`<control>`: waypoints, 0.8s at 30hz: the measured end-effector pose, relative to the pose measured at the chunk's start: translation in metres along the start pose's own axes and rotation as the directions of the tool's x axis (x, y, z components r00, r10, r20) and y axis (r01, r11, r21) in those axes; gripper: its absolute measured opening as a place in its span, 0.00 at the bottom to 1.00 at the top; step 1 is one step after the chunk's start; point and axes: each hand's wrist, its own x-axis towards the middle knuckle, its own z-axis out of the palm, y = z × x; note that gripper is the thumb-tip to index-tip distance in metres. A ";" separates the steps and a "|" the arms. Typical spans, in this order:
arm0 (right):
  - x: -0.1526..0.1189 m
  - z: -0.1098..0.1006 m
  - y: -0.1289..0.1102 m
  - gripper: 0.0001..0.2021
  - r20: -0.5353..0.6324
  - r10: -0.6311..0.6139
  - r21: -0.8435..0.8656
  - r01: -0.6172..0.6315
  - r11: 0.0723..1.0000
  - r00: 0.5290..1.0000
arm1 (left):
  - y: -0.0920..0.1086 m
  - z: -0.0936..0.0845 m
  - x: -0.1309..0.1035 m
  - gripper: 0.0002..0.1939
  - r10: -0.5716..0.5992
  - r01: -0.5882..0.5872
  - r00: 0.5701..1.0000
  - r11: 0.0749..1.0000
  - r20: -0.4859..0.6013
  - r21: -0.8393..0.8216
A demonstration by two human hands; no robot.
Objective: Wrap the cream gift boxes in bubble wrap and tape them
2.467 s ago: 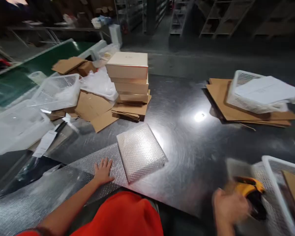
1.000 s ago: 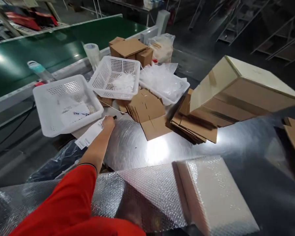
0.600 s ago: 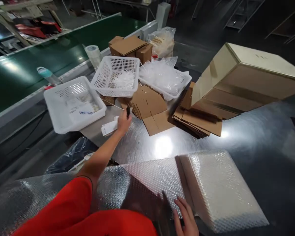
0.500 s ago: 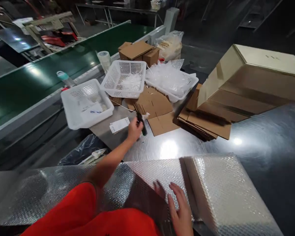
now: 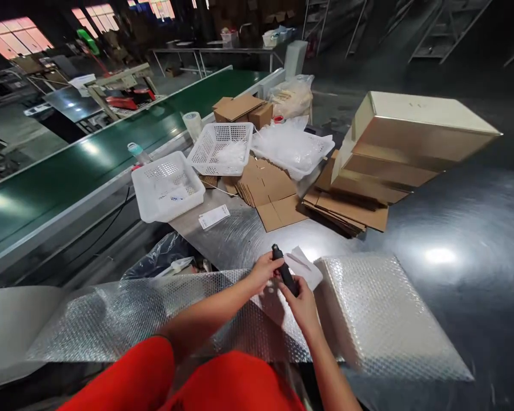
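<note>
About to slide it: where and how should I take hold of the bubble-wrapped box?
Likely its right edge, from the right, thumb on top: the bubble-wrapped box lies flat on the steel table, and the bubble-wrap sheet meets its left side.

The person's left hand (image 5: 264, 274) and right hand (image 5: 303, 303) both held a black tool (image 5: 285, 270) above a strip of bubble wrap (image 5: 132, 308), just beside a wrapped box (image 5: 385, 314). Beyond, stacked boxes (image 5: 411, 140) stood on flat cardboard sheets (image 5: 360, 214).
</note>
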 end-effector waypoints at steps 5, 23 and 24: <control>0.002 0.019 -0.022 0.27 0.170 0.052 0.127 -0.074 0.989 0.984 | 0.006 -0.024 0.002 0.32 0.180 -0.169 0.973 0.982 -0.144 0.086; -0.018 0.021 -0.029 0.17 0.467 0.088 0.648 -0.408 0.643 0.880 | 0.056 -0.094 0.044 0.21 0.015 -0.120 0.985 0.781 0.174 0.613; -0.018 0.018 -0.032 0.19 0.387 0.116 0.669 -0.365 0.648 0.915 | 0.063 -0.102 0.049 0.18 0.068 -0.129 0.991 0.692 0.114 0.711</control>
